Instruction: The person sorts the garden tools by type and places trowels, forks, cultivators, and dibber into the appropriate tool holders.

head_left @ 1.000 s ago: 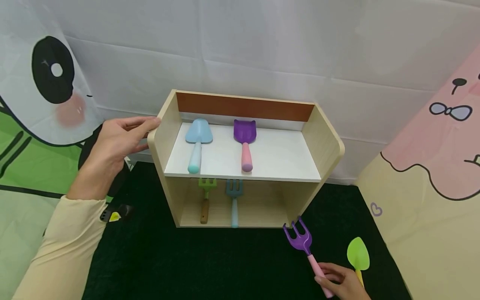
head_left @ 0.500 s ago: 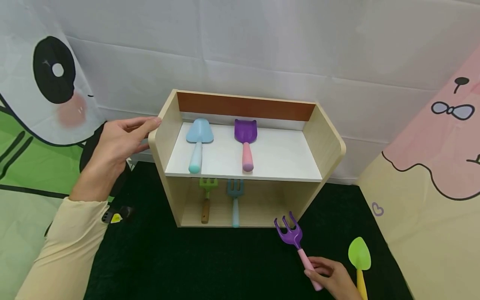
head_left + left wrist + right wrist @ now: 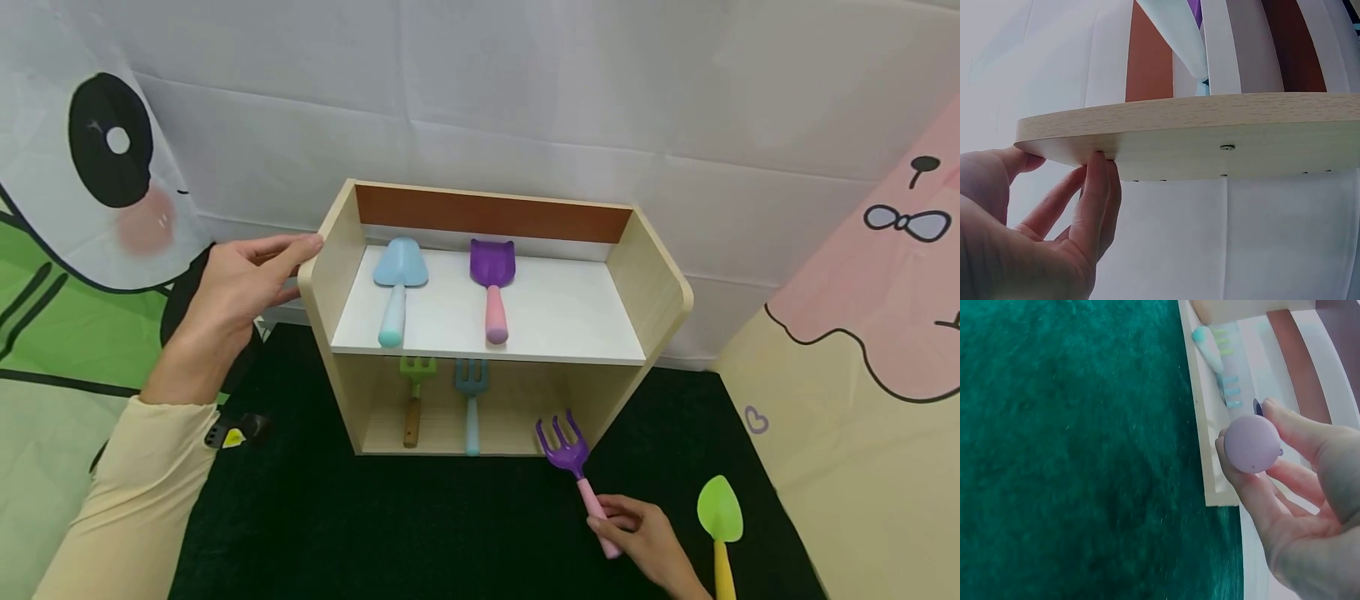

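Observation:
In the head view my left hand (image 3: 228, 287) rests at the left side panel of a small two-tier wooden shelf (image 3: 577, 304). The left wrist view shows its fairly straight fingers against the panel's outer face (image 3: 1172, 147), thumb at the edge. My right hand (image 3: 637, 533) pinches the pink handle of a purple toy garden fork (image 3: 567, 456), tines up at the lower tier's right front. Seen by the right wrist camera, the handle's round end (image 3: 1252, 444) sits between thumb and fingers. A blue scoop (image 3: 401, 265) and purple shovel (image 3: 492, 265) lie on the upper tier.
Inside the lower tier are a green fork with a brown handle (image 3: 412, 421) and a light blue fork (image 3: 472, 417). A green trowel with a yellow handle (image 3: 720, 510) lies at right on the dark green cloth (image 3: 390, 525). White fabric (image 3: 480, 92) hangs behind.
My right hand has moved left and up with the purple garden fork, bringing its tines in front of the lower tier's right corner. The left hand stays at the side panel.

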### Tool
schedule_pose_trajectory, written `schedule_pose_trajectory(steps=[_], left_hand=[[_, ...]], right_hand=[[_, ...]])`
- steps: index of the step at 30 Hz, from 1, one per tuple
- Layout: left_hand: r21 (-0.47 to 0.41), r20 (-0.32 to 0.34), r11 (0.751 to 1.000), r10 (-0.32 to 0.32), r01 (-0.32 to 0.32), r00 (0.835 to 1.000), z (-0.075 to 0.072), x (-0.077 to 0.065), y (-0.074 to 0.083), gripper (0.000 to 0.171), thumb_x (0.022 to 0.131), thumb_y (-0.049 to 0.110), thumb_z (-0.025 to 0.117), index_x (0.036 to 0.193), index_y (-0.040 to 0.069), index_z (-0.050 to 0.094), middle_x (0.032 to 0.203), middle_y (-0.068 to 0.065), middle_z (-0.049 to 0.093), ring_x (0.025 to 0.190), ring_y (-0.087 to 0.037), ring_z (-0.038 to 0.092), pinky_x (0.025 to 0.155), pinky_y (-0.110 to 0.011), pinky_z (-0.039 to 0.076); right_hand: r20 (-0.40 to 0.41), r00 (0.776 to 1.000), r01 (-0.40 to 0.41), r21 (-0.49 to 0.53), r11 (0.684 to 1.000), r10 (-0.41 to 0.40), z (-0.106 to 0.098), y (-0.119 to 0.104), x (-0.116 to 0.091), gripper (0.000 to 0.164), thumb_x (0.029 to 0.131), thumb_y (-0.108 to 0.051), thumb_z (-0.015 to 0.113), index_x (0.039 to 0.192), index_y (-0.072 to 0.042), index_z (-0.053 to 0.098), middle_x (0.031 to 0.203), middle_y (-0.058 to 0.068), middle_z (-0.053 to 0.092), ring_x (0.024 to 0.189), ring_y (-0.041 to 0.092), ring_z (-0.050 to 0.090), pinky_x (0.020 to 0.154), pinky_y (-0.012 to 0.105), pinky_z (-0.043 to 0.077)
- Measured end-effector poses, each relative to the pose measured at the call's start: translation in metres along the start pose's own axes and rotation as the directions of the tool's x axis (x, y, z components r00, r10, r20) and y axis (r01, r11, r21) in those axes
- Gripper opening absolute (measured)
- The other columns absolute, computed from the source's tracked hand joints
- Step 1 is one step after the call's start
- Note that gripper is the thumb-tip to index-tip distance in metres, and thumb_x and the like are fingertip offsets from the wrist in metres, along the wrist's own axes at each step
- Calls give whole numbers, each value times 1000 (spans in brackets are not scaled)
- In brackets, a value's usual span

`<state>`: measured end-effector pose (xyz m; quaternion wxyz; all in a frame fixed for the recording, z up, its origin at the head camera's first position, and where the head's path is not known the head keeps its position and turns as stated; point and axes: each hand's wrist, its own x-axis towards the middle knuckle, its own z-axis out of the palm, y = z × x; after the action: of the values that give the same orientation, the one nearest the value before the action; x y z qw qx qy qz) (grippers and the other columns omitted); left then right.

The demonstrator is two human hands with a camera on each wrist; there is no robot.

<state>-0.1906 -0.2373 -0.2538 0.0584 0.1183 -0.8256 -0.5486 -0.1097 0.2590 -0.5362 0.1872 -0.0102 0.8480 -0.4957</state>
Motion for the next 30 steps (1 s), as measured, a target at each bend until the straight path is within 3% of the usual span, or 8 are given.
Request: schedule_pose_trajectory(steps=[15,30], left_hand=[[31,-1,999,15,-15,1000,0,-1,0,79,78,69,57,137,17,52,140,-10,44,125,-26,41,98,-42,46],[36,-3,999,26,-26,1000,2,0,-1,78,79,69,56,138,16,51,141,-10,43,125,-28,39,101,-47,43]], right_hand=[[-106,994,39,57,998,-32,15,-15,28,50,81,-35,74,119,-4,62,105,9,65,85,17,66,69,26,56],[-237,969,81,41,996,-69,33,-31,58,40,80,-32,76,112,-9,67,100,4,68,83,15,67,70,23,56]])
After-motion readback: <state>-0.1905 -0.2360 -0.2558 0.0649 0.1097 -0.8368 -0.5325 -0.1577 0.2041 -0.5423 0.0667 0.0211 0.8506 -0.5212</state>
